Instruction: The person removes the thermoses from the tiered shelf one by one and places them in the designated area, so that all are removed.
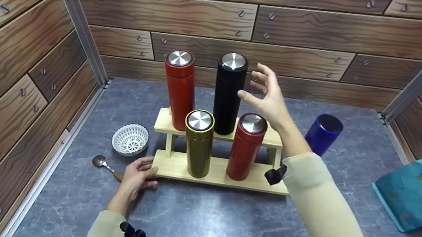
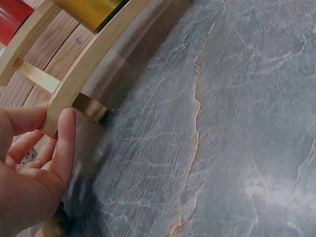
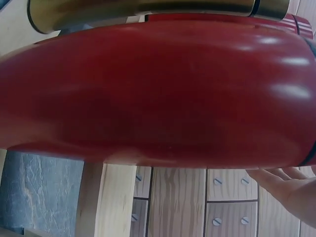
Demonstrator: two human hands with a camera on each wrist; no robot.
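My left hand [image 1: 136,176] grips the left end of the lower shelf of a two-tier wooden rack [image 1: 167,166]. In the left wrist view, thumb and fingers pinch the board's end. On the upper tier stand a red thermos flask [image 1: 180,93] and a black thermos flask [image 1: 227,96]. An olive-gold flask [image 1: 198,150] and a second red flask [image 1: 245,152] stand upright on the lower tier. My right hand [image 1: 269,98] is raised beside the black flask, fingers spread and bent, holding nothing. The near red flask [image 3: 163,94] fills the right wrist view.
Left of the rack are a white woven-pattern bowl [image 1: 130,140] and a spoon [image 1: 99,160] with a brown handle. A blue cylindrical cup [image 1: 324,132] stands behind my right forearm. A teal packet [image 1: 416,197] lies by the right wall. Wood-patterned walls [image 1: 208,17] enclose the table.
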